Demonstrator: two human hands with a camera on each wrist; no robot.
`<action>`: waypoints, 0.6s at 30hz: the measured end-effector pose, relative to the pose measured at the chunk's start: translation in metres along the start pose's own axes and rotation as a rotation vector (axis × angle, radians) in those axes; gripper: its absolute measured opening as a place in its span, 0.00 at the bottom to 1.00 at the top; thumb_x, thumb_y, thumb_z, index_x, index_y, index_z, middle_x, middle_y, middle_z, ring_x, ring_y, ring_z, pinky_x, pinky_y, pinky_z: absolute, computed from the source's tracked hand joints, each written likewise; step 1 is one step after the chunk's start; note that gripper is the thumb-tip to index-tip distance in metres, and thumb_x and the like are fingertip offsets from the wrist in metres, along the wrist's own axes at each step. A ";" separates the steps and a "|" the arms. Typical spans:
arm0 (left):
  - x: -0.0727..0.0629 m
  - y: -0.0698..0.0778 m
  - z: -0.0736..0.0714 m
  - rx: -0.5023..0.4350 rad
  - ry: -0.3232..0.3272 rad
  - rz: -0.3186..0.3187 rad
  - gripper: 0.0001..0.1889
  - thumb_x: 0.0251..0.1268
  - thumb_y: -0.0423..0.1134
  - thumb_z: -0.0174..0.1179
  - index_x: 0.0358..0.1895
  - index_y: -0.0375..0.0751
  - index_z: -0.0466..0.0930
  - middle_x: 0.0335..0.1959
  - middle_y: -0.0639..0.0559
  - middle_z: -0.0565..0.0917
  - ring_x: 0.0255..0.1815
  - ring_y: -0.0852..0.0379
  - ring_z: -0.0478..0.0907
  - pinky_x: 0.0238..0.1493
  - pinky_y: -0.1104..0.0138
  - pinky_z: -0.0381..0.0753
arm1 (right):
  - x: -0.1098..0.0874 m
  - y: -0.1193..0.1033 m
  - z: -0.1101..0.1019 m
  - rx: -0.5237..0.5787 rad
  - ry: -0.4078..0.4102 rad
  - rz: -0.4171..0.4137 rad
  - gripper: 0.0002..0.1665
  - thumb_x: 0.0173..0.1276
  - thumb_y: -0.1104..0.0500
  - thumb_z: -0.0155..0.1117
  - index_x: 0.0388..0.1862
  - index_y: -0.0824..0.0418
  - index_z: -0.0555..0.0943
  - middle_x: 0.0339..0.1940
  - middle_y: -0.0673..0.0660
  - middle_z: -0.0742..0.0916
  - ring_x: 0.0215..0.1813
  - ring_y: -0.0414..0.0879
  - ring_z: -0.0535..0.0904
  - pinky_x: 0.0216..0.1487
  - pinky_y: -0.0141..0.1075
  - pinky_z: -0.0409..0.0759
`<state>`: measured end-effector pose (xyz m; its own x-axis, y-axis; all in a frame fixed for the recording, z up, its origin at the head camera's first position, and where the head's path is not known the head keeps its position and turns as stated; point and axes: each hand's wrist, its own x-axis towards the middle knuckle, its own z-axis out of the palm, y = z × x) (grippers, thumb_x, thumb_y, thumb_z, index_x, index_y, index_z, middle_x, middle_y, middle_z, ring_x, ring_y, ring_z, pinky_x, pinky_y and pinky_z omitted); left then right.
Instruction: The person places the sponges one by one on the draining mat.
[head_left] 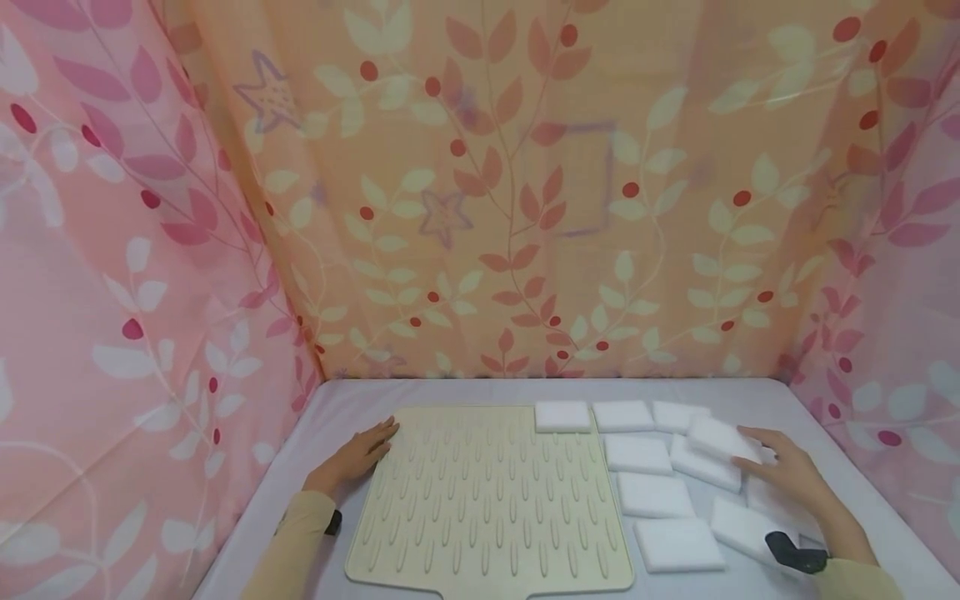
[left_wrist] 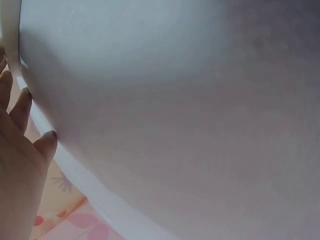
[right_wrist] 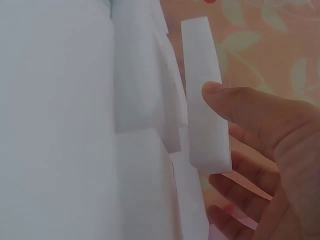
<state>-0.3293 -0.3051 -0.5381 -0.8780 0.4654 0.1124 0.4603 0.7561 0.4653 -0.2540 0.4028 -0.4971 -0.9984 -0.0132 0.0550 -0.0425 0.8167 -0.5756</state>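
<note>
My right hand [head_left: 789, 468] pinches a white sponge block [head_left: 718, 437] between thumb and fingers, over the other sponges at the right. The right wrist view shows the thumb on one long side of that block [right_wrist: 204, 115], with fingers behind it. A beige paddle-shaped mat [head_left: 487, 467] with rows of raised oblong ridges lies in the middle, its handle toward me. At its far left corner, my left hand [head_left: 354, 460] rests with fingers extended along the edge. One white sponge [head_left: 562, 416] lies on the mat's far right corner.
Several white sponges [head_left: 679, 546] lie in rough columns right of the mat, some overlapping. The table [head_left: 450, 392] has a white cover. Patterned curtains [head_left: 510, 208] enclose it at the back and both sides.
</note>
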 end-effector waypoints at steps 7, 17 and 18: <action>-0.004 0.002 -0.005 0.035 0.001 -0.054 0.26 0.70 0.42 0.49 0.68 0.37 0.62 0.69 0.38 0.63 0.69 0.36 0.56 0.61 0.32 0.47 | 0.005 -0.014 0.014 0.024 0.003 -0.028 0.47 0.61 0.40 0.61 0.67 0.69 0.61 0.63 0.76 0.64 0.60 0.73 0.60 0.53 0.68 0.62; -0.007 0.003 -0.007 -0.020 -0.023 -0.111 0.29 0.69 0.46 0.50 0.70 0.39 0.59 0.69 0.37 0.61 0.71 0.36 0.52 0.62 0.32 0.42 | 0.015 -0.036 0.038 0.045 0.037 -0.109 0.44 0.58 0.42 0.65 0.65 0.67 0.66 0.61 0.73 0.68 0.61 0.70 0.63 0.55 0.64 0.64; -0.007 0.002 -0.006 -0.026 -0.023 -0.113 0.29 0.69 0.46 0.50 0.70 0.39 0.59 0.69 0.37 0.61 0.71 0.36 0.52 0.62 0.32 0.41 | 0.017 -0.038 0.041 0.050 0.035 -0.110 0.44 0.58 0.42 0.65 0.65 0.67 0.66 0.62 0.73 0.68 0.61 0.70 0.63 0.56 0.64 0.64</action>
<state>-0.3234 -0.3097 -0.5323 -0.9207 0.3884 0.0380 0.3546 0.7921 0.4968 -0.2705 0.3479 -0.5075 -0.9857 -0.0804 0.1484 -0.1547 0.7817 -0.6041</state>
